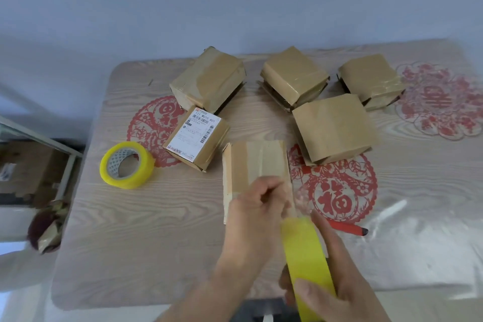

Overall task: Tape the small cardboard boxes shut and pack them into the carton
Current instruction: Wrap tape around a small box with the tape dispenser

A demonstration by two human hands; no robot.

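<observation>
Tape step in progress: spare tape roll [127, 165] idles far left on the surface [156, 230]; left hand [254, 213] pinches the free tape end over the near box [254, 165], right hand [337, 287] grips the yellow roll [305, 253]. Next, probably: lay the strip along the seam, press, cut.

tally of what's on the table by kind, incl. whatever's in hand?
Small cardboard boxes: 6 (one under the left hand, one with a white label)
Yellow tape rolls: 2 (one lying on the table, one in the right hand)
Red-handled tool: 1
Total: 9
</observation>
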